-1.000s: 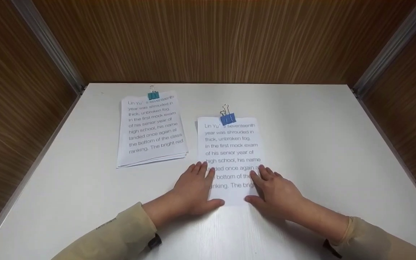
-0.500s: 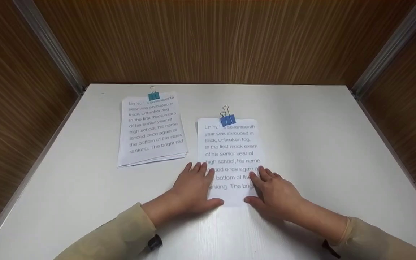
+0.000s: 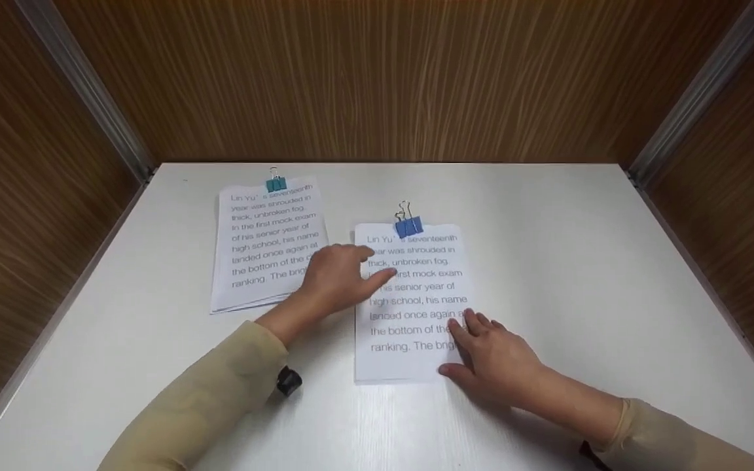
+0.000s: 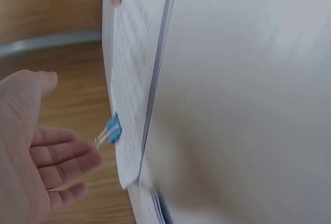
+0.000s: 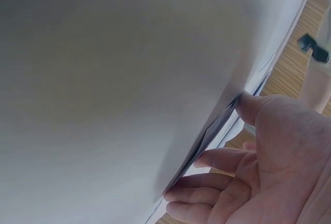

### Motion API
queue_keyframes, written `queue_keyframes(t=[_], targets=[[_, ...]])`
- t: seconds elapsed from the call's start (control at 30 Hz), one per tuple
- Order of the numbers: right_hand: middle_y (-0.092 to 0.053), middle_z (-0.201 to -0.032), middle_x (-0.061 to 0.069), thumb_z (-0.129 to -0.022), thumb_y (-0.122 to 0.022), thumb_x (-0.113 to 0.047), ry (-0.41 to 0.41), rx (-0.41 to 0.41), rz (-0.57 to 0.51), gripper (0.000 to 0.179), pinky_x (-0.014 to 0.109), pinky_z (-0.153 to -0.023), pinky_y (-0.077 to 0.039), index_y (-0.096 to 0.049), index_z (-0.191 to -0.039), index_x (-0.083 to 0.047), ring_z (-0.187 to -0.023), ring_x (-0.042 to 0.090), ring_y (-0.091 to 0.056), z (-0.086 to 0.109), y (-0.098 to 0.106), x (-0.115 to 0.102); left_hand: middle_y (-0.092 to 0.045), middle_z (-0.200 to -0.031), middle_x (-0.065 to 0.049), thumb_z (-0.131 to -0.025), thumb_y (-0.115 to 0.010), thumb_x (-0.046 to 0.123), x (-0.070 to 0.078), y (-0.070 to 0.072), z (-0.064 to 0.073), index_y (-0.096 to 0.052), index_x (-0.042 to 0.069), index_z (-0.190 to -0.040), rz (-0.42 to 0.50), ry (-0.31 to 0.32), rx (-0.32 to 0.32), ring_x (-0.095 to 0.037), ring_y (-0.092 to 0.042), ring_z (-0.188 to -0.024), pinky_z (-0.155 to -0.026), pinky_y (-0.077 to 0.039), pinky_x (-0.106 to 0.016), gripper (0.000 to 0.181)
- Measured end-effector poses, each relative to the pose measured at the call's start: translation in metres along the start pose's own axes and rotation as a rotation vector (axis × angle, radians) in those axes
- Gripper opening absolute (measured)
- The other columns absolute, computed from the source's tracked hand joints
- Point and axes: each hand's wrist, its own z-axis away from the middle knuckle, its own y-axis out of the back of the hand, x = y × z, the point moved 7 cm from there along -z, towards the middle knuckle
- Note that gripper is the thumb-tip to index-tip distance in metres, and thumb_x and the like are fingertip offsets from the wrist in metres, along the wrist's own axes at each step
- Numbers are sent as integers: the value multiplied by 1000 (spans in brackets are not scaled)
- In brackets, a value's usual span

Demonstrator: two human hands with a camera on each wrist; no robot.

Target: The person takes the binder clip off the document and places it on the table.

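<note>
A stack of printed sheets (image 3: pixel 410 366) lies before me, with a blue binder clip (image 3: pixel 408 227) on its top edge. My right hand (image 3: pixel 498 356) rests along the lower right side of these sheets. In the right wrist view its fairly straight fingers (image 5: pixel 207 182) and thumb touch the paper's edge. My left hand (image 3: pixel 338 278) is over the stack's left side, fingers bent loosely and toward the clip. Seen in the left wrist view, the left hand (image 4: pixel 31 146) is apart from the blue clip (image 4: pixel 114 128), with nothing in its grasp.
To the left lies a second stack of printed sheets (image 3: pixel 233 255), with a teal binder clip (image 3: pixel 276 184) at its top. My left hand covers its lower right corner. Both stacks are on a white table (image 3: pixel 580 261), which wood-grain panels (image 3: pixel 377 78) enclose at the back and sides.
My left hand has left the stack's lower left edge and moved up toward the blue clip. The right hand stays at the right edge. The whole head view has shifted slightly.
</note>
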Motion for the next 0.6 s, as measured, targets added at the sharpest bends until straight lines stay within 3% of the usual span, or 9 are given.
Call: queue_keyframes(t=[0.1, 0.3, 0.47, 0.6], targets=[[-51, -150, 36, -97, -74, -49, -1, -1, -1, 75, 62, -109, -47, -58, -149, 3, -138, 52, -53, 0, -1, 0, -77, -121, -13, -98, -70, 56, -15, 3, -18, -76, 4, -127, 55, 48, 9, -29, -74, -110, -94, -58, -43, 60], [-51, -150, 36, -97, -74, -49, -7, 1, -9, 75, 63, -109, -47, -58, -149, 3, -138, 52, -52, 0, -1, 0, -68, -141, -11, -97, -73, 53, -45, -8, -49, -68, 5, -141, 224, 149, -69, -28, -65, -129, -109, -50, -42, 65], [-52, -149, 37, -97, -74, -49, 5, 3, 11, 75, 61, -110, -47, -58, -149, 4, -137, 52, -53, 0, 0, -2, -62, -150, -10, -97, -75, 49, -65, -22, -64, -61, 6, -150, 347, 207, -123, -28, -57, -139, -117, -43, -42, 70], [-53, -148, 37, -97, -74, -50, 10, 6, 30, 76, 61, -109, -48, -59, -148, 3, -136, 52, -55, 0, 0, -2, -56, -156, -10, -95, -76, 49, -73, -32, -70, -54, 8, -156, 391, 236, -177, -28, -51, -145, -121, -38, -41, 76]])
